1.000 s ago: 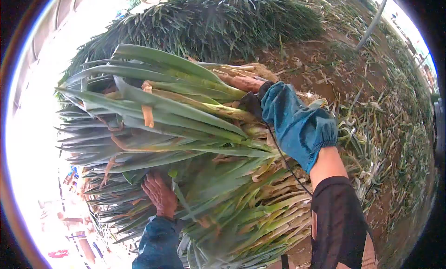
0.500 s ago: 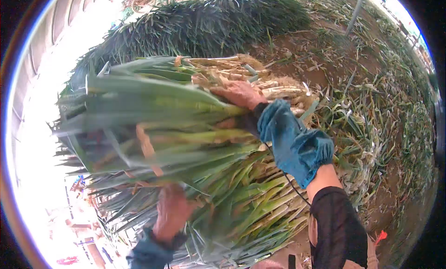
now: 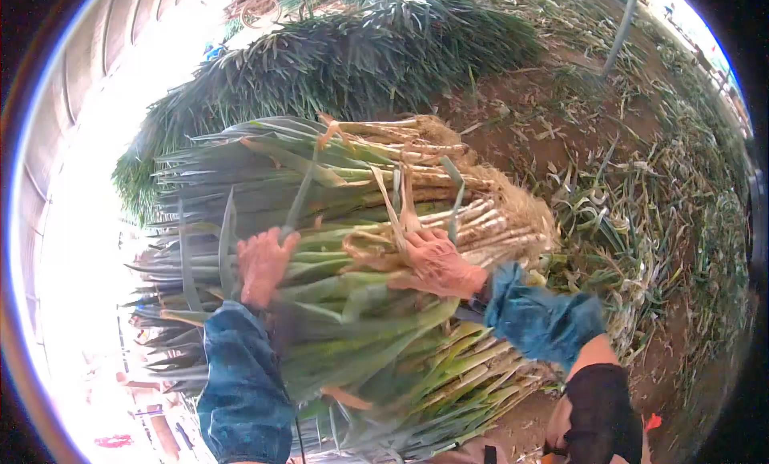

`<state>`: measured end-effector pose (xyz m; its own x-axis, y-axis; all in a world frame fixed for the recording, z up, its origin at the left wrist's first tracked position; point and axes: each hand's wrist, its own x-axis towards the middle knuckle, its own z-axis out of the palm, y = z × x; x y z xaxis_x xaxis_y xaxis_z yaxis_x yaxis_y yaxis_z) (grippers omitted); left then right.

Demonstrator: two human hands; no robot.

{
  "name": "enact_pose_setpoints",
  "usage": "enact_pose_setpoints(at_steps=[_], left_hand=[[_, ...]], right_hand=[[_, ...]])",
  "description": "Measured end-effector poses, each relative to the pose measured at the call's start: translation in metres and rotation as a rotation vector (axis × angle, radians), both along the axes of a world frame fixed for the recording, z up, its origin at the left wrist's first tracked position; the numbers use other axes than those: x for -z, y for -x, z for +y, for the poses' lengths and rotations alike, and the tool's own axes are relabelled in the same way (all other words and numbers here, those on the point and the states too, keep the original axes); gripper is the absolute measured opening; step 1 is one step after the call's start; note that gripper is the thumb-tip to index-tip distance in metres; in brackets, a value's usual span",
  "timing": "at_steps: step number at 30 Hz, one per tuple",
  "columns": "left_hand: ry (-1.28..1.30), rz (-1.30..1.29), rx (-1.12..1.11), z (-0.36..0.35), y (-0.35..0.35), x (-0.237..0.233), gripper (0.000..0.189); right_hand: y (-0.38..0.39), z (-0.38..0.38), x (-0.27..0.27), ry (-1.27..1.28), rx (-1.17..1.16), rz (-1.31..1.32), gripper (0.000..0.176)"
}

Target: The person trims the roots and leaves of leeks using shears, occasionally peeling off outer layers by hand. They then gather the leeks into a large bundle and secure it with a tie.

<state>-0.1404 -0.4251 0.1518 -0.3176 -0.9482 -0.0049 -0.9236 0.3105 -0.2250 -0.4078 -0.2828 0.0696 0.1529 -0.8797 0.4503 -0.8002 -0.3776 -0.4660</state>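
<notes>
A large pile of leeks (image 3: 344,176) lies in front of me, dark leaves to the left and pale, rooted stalk ends to the right. My left hand (image 3: 264,264) is on the leafy part, its fingers curled over the leaves. My right hand (image 3: 436,262) closes on the stalks nearer the roots, with a dry leaf strip (image 3: 391,208) rising beside its fingers. Beneath and between my forearms, the nearest leaves are smeared by motion. Both arms wear blue sleeve covers (image 3: 244,384). My fingertips are partly hidden among the leaves.
Behind the pile stretches a long heap of leeks (image 3: 344,60). Brown soil (image 3: 513,128) strewn with cut leaves (image 3: 617,224) spreads to the right, where a thin pole (image 3: 623,30) stands. Bright light washes out the left side beside a ribbed wall (image 3: 80,72).
My right hand has moved toward me and now rests lower on the stalks. My left hand has gone forward onto the leaves. The leaves raised across the pile are now lower and nearer me.
</notes>
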Motion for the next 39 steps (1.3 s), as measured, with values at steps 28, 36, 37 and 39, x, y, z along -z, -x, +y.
enact_pose_setpoints(at_steps=[28, 36, 37, 39], left_hand=[[0.018, 0.276, 0.02, -0.03, -0.01, 0.041, 0.022], [0.012, 0.273, 0.022, -0.026, -0.006, 0.035, 0.023], [0.007, 0.256, 0.019, -0.026, -0.005, 0.034, 0.023], [0.0, 0.223, 0.01, -0.025, -0.005, 0.033, 0.024]], right_hand=[[0.04, -0.427, 0.086, -0.642, 0.446, 0.01, 0.099], [0.112, -0.469, 0.194, -0.672, 0.027, 0.248, 0.051], [0.113, -0.467, 0.188, -0.724, 0.009, 0.217, 0.05], [0.113, -0.462, 0.175, -0.83, -0.02, 0.156, 0.049]])
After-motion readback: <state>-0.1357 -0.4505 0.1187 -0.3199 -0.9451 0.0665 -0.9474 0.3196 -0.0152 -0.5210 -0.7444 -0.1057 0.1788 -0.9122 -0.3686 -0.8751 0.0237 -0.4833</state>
